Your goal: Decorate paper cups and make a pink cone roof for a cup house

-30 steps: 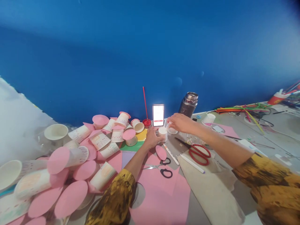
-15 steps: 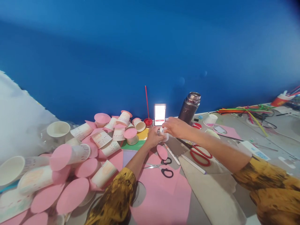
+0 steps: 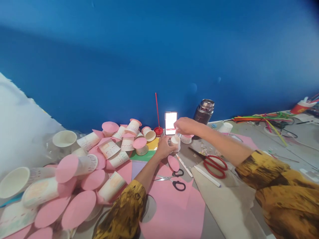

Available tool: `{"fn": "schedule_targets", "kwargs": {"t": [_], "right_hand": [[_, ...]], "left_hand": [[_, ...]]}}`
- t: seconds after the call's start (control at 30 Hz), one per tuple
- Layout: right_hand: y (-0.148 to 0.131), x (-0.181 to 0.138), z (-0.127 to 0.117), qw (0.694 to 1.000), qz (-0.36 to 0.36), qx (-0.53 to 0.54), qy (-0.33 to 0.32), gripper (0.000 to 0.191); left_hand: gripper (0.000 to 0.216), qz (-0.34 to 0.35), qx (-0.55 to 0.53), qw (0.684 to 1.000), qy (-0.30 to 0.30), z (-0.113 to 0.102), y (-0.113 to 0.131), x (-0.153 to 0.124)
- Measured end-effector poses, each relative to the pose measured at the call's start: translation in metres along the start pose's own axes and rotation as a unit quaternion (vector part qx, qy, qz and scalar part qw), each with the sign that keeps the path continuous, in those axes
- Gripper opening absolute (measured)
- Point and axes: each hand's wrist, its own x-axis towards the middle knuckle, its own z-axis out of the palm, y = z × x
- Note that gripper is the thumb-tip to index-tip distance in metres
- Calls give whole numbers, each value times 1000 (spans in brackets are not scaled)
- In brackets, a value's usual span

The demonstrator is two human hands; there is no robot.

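Note:
My left hand (image 3: 163, 148) is closed round a small white paper cup (image 3: 175, 142) standing on the table. Just above the cup's rim, my right hand (image 3: 184, 125) pinches something small that I cannot make out. A second small cup with a pink rim (image 3: 185, 138) sits right behind it. A pink paper oval (image 3: 173, 163) lies just in front of the held cup, with a white pen (image 3: 184, 165) beside it.
A heap of paper cups with pink paper discs (image 3: 82, 166) fills the left. Small black scissors (image 3: 174, 181) lie on pink paper (image 3: 174, 212); red scissors (image 3: 211, 162) lie to the right. A lit phone (image 3: 170, 122), steel flask (image 3: 203, 111) and red bottle (image 3: 158, 131) stand against the blue wall.
My right hand dipped to the cup's rim and has lifted slightly above it again. The left hand has kept hold of the cup. The view shifted a little.

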Motion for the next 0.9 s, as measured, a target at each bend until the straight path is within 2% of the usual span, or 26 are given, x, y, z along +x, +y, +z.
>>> {"fn": "schedule_targets", "kwargs": {"t": [0.17,0.3,0.57,0.63,0.7,0.73,0.77,0.83,0.9], "right_hand": [[10,-34,9,999,13,29,10,22],[1,-54,23,998,12,45,35,25],[-27,-48,41,994,7,50,100,22],[-27,-49,41,990,25,52,129,26],[-23,-55,43,973,75,107,191,30],[-19,-60,46,949,112,175,239,30],[-15,-67,50,909,147,266,285,30],[-7,-83,61,804,182,460,330,35],[2,-100,75,690,171,626,321,45]], "left_hand": [[55,4,-7,1000,7,3,-2,2],[52,9,-10,1000,12,3,-3,1],[49,7,-18,1000,2,-1,3,-1],[52,4,-29,1000,-5,-2,6,-2],[63,4,-45,999,-13,-7,9,-2],[70,5,-55,998,-16,-12,11,-2],[73,6,-66,998,-18,-18,13,-2],[67,5,-87,996,-15,-38,19,0],[44,1,-105,995,-2,-65,26,2]]}}
